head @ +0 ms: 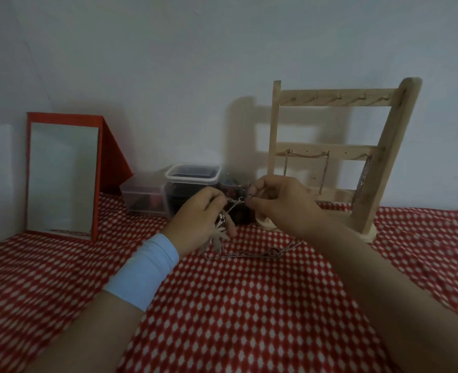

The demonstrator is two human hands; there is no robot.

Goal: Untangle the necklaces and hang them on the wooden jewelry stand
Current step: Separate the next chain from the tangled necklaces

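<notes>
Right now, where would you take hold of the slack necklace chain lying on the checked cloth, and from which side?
Probably pinch the necklace chain from above, on its straight stretch left of the dark tangled bit. There it lies flat on the cloth as a single thin line with nothing over it.

I can read no writing, label, brand or number here: none on the stand (327,102), the mirror (60,179) or the boxes (192,173) before me.
</notes>
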